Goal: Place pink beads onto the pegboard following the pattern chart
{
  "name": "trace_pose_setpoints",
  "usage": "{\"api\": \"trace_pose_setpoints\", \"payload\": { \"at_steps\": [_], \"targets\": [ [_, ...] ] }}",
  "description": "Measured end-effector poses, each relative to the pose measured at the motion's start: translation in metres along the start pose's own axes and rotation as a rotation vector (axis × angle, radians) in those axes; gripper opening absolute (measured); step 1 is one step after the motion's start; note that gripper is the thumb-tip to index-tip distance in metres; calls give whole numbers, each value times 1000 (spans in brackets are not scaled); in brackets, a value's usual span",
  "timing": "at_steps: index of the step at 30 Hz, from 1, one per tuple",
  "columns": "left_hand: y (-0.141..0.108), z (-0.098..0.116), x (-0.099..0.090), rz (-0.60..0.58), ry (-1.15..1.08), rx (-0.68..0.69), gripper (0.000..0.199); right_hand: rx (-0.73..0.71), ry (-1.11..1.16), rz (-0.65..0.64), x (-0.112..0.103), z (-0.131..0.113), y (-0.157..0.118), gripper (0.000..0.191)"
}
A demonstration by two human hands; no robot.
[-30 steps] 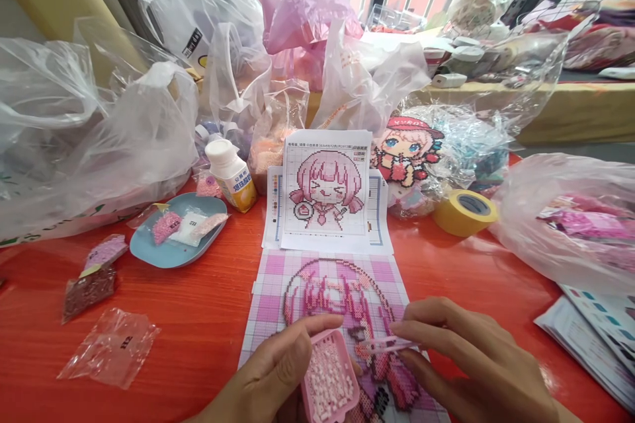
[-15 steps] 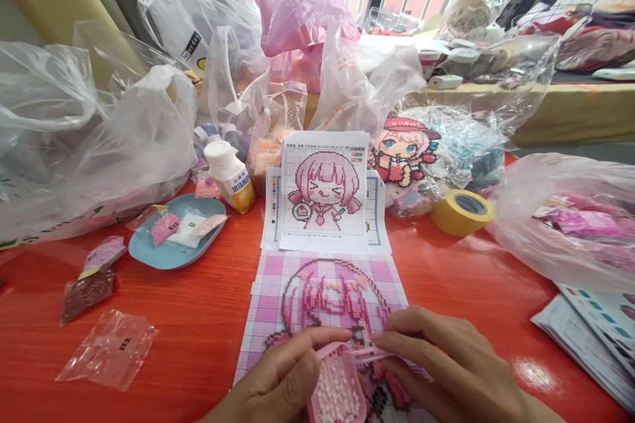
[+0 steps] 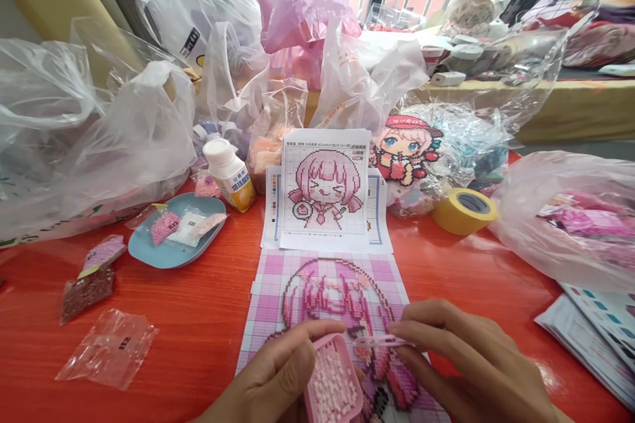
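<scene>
My left hand grips a small pink tray along its left side, and pale pink beads lie in rows inside it. Between the thumb and fingers of my right hand are pink tweezers, their tips pointing left just beside the tray's upper right edge. Whether a bead sits in the tips is too small to tell. Under both hands lies a pegboard over a checked pink and white grid, with a partly hidden bead figure on it. Behind it leans a printed chart.
Left are a blue plate with bead packets, a yogurt bottle and a clear bag. Yellow tape, a finished bead figure, a plastic bag and papers are at right. More bags line the back.
My right hand has moved slightly right and up with the tweezers, drawing their tips away from over the tray's edge. The tray has tilted slightly and shifted a little left.
</scene>
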State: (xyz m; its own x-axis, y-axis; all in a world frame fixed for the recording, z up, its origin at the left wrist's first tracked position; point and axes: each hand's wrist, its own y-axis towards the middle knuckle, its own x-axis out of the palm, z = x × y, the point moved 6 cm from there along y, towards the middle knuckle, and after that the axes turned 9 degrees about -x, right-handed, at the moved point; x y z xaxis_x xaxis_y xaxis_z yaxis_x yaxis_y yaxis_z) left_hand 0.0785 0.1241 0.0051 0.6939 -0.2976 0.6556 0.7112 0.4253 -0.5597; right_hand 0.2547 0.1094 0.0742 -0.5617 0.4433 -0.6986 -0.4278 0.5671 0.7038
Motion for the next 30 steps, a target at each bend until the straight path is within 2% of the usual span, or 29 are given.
{"api": "trace_pose_setpoints", "payload": {
  "at_steps": [7, 10, 17, 24, 30],
  "targets": [
    [-4, 20, -6, 70, -37, 66, 46, 40, -72, -6, -3, 11, -6, 12],
    [-4, 17, -9, 75, 41, 3, 52, 42, -62, -26, 0, 12, -9, 12],
    [-3, 14, -13, 84, 50, 23, 57, 65, -26, -84, 11, 20, -16, 8],
    [-5, 12, -17, 169, 39, 9, 58, 38, -37, -167, 18, 23, -19, 12],
    [-7, 13, -16, 220, 27, 14, 63, 26, -39, -181, 20, 22, -22, 12]
  ]
}}
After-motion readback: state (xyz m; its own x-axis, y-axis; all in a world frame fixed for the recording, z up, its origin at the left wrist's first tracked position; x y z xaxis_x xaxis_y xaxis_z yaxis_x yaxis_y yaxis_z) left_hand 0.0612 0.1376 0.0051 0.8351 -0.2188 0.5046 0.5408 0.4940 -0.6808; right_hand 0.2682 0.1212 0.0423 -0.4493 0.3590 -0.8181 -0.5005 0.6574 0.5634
